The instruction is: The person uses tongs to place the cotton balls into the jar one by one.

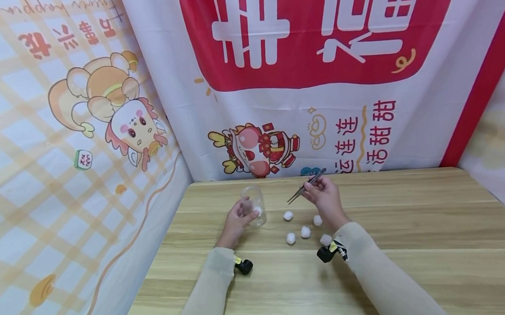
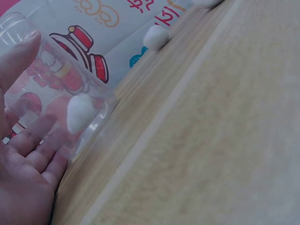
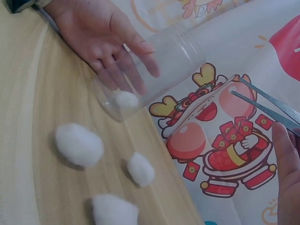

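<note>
A clear plastic jar (image 1: 258, 197) stands on the table, with my left hand (image 1: 237, 220) gripping its side between thumb and fingers. Inside, at the bottom, lies one white cotton ball (image 2: 80, 113). My right hand (image 1: 328, 203) holds metal tweezers (image 1: 301, 191) above the table, to the right of the jar. Their tips are apart in the right wrist view, with nothing between them. Several loose cotton balls lie below and near the right hand, among them a cotton ball (image 1: 288, 215) nearest the tweezers and a larger-looking cotton ball (image 3: 79, 145) in the right wrist view.
The wooden table (image 1: 410, 216) ends at the back against a hanging printed cloth (image 1: 309, 92) in white and red. On the left, a checked cloth (image 1: 65, 186) hangs beside the table's edge. A small black wrist camera (image 1: 243, 266) sits at the left cuff.
</note>
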Demonstrator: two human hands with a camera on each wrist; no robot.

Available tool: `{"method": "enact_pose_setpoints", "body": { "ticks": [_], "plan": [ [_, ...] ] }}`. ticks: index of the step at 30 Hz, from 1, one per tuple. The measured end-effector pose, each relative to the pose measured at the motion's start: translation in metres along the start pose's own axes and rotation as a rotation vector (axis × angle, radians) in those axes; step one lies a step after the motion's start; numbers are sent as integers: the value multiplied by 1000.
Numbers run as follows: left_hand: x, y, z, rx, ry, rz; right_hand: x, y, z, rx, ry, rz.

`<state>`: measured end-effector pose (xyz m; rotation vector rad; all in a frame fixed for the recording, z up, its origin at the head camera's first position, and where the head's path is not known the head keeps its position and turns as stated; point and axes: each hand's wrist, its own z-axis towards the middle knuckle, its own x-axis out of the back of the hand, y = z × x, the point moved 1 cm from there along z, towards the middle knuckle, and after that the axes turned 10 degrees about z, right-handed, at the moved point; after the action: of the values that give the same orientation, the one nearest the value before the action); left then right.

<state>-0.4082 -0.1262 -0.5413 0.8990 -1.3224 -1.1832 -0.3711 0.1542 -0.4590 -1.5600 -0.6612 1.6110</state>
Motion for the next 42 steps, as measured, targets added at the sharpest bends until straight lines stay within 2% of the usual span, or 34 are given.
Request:
{"method": "enact_pose_setpoints", "body": {
  "ticks": [15,18,22,26,34,42],
  "plan": [
    [0,4,1,26,-26,-3,12,1,-13,-19,-10,-21],
    [1,18,-7,29,-41,3,14,3,-15,-39,1,-48],
    [3,20,-8,34,-54,7,15,5,-18,-53,14,-73],
    [2,5,-1,34,-45,-2,16,8,-20,-56,15,-79],
    [-1,4,-2,12,-10,-4,22,13,-23,-66,-1,-81],
    [-1,3,-2,12,0,3,27,18,-27,-79,-17,-132]
  ]
}}
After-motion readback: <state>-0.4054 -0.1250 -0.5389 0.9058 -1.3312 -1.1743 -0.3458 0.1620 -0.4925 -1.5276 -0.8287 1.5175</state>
